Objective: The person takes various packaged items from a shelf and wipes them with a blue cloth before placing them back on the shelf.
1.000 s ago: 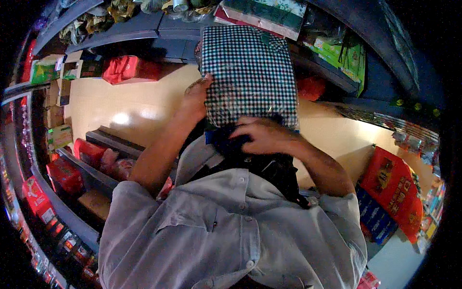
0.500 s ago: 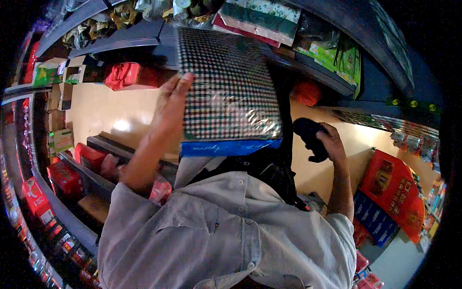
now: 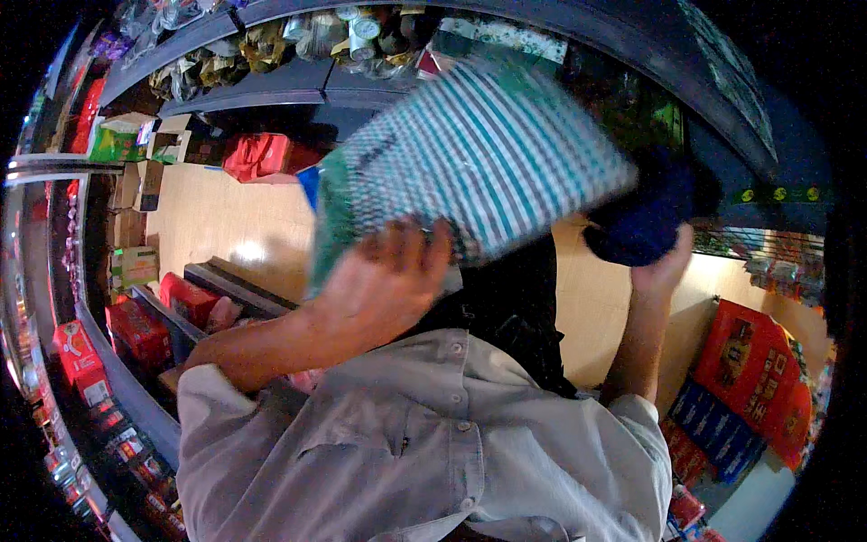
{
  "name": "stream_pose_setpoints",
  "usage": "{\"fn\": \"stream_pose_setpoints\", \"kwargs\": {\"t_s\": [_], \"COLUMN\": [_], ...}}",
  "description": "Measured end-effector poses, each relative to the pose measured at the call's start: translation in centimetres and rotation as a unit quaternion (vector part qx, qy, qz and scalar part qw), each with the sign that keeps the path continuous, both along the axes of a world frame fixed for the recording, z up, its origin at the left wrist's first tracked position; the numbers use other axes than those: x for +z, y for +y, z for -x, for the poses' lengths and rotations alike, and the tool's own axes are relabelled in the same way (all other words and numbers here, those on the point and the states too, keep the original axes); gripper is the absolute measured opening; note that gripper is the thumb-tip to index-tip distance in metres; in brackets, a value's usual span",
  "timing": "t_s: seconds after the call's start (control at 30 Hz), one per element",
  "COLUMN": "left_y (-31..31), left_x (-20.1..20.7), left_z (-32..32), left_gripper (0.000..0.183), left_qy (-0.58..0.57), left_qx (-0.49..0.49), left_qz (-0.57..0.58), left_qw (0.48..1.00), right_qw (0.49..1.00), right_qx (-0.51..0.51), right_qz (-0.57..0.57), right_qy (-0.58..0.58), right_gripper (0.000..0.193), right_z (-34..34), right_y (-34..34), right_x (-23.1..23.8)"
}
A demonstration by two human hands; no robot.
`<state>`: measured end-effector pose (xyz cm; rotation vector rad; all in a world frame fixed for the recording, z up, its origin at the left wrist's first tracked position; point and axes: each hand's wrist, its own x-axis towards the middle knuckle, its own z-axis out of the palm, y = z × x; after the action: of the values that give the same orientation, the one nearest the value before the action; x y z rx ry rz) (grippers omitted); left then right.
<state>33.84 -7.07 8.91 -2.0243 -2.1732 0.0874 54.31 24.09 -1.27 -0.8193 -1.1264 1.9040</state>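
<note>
My left hand (image 3: 379, 289) is raised in front of my chest and grips the lower edge of a flat green-and-white checkered package (image 3: 488, 163). The package is tilted and blurred by motion. My right hand (image 3: 664, 266) is lifted at the right and holds a dark blue soft bundle (image 3: 646, 217), which sits just beside the package's right end. My grey shirt (image 3: 424, 452) fills the lower middle of the view.
A dark shelf (image 3: 298, 81) with jars and packets runs across the top. Red boxes (image 3: 135, 330) line the shelving at the left. Red and blue cartons (image 3: 754, 379) stand at the right. A red bag (image 3: 262, 154) lies on the wooden floor (image 3: 208, 217).
The checkered package has swung up and to the right and now tilts. My right hand has lifted the dark bundle higher, close to the package.
</note>
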Motion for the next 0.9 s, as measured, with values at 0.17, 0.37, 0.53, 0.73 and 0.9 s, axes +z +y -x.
{"fn": "stream_pose_setpoints", "kwargs": {"t_s": [0.17, 0.37, 0.53, 0.73, 0.9], "left_y": [0.1, -1.0, -6.2, -4.9, -4.9], "left_x": [-11.6, -9.8, -14.0, -15.9, -15.8], "left_z": [-3.0, 3.1, 7.0, 5.7, 5.4], "left_gripper": [0.044, 0.05, 0.041, 0.043, 0.046], "left_qy": [-0.153, -0.238, -0.655, -0.823, -0.838], "left_qx": [0.022, 0.316, 0.402, 0.442, 0.418], "left_qz": [0.207, -0.276, -0.12, -0.228, -0.242], "left_qw": [0.966, 0.876, 0.629, 0.274, 0.255], "right_qw": [0.991, 0.8, 0.667, 0.64, 0.618], "right_qx": [-0.128, 0.237, 0.403, 0.311, 0.199], "right_qz": [-0.04, -0.503, -0.604, -0.613, -0.521], "right_qy": [-0.001, -0.224, -0.167, -0.345, -0.554], "right_gripper": [0.045, 0.046, 0.037, 0.036, 0.044], "right_z": [2.0, 11.3, 19.2, 18.6, 13.9], "right_y": [-0.9, -8.5, -16.7, -7.7, -0.2], "right_x": [2.8, -1.8, -4.1, -5.8, -6.2]}}
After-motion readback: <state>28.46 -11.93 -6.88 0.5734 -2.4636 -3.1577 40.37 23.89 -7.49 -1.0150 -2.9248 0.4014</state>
